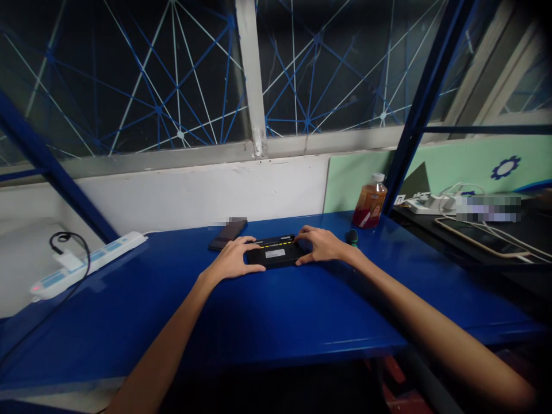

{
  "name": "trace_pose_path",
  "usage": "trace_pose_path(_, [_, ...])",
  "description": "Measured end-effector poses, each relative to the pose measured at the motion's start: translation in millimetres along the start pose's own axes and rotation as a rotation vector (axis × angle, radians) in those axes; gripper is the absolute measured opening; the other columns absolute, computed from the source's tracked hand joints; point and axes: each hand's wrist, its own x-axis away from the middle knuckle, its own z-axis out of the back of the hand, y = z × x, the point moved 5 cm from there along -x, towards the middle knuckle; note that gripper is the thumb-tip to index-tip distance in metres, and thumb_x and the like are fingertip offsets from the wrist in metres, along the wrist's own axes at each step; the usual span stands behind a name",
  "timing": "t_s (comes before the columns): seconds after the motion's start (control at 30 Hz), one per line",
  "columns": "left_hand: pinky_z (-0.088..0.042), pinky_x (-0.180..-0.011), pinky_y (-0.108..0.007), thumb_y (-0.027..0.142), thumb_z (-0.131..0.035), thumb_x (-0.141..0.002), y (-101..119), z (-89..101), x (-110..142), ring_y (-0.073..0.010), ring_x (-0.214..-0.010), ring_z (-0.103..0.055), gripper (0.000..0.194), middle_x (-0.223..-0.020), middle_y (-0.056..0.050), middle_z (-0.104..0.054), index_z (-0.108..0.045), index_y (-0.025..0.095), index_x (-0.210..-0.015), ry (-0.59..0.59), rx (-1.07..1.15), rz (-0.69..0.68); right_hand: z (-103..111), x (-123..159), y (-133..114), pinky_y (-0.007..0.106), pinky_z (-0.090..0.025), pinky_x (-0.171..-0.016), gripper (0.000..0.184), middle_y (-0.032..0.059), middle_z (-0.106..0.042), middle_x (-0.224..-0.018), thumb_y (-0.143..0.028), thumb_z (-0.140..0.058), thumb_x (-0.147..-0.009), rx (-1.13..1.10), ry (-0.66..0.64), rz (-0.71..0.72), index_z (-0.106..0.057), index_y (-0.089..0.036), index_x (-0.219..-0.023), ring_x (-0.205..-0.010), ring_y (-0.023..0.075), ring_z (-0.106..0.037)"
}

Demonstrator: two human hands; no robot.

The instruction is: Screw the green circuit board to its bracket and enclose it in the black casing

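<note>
The case (280, 259) is at the middle of the blue surface (302, 313), flat and black, with its long side running left to right. A pale label (275, 253) is on its upper face. A row of yellow marks (282, 244) runs lengthwise beyond the label, and a narrow dark section lies along the far side. Whether the case bears fully on the surface cannot be determined.

The left hand (235, 259) holds the left end: thumb at the near edge, remaining fingers (246, 239) at the far edge. The fingers are partly open, spaced to the depth of the case. The right hand (321, 244) holds the right end in a similar grip, thumb at the near corner, fingers curved over the far corner.

Adjacent items: a dark phone (230, 232) lies beyond the left hand. A small green-and-black item (352, 237) is beyond the right wrist. A bottle (370, 201) with a white cap and reddish contents stands at the rear right, near the blue frame post (407, 149). At the far left, a white power strip (99, 261) lies at an angle, with a plug (71, 260) and black cable (89, 259) attached.
</note>
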Motion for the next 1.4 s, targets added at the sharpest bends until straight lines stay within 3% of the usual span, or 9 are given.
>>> trace_pose_path(0.67, [-0.029,-0.102,-0.05,0.058,-0.06,-0.075,2.8,-1.4,1.3,-0.0316,-0.127,-0.038,0.053,-0.14,-0.009,-0.043,-0.052,0.026,-0.116,-0.03,0.015,-0.017,-1.4,-2.2,-2.9,0.033,-0.045,-0.071,0.066,0.007,-0.056,-0.109,-0.067,-0.071,-0.058,-0.12,-0.004,-0.009,-0.059,-0.022,-0.105,-0.085,0.0221,-0.058])
trace_pose_path(1.07, [-0.028,-0.103,-0.05,0.057,-0.058,-0.078,-2.2,-2.6,0.7,-0.0318,-0.128,-0.036,0.052,-0.141,-0.008,-0.041,-0.052,0.027,-0.119,-0.048,0.011,-0.007,-1.5,-2.2,-6.1,0.035,-0.045,-0.075,0.067,0.008,-0.055,-0.111,-0.069,-0.067,-0.061,-0.123,0.024,0.004,-0.06,-0.022,-0.107,-0.093,0.0252,-0.057])
trace_pose_path(1.4, [-0.029,-0.102,-0.053,0.063,-0.06,-0.074,-6.8,-4.0,-0.6,-0.0327,-0.128,-0.037,0.061,-0.141,-0.008,-0.04,-0.052,0.028,-0.124,-0.05,-0.042,-0.025,-4.2,-1.3,-8.8,0.034,-0.045,-0.073,0.066,0.008,-0.056,-0.108,-0.069,-0.066,-0.062,-0.127,0.037,-0.007,-0.059,-0.02,-0.106,-0.093,0.025,-0.057])
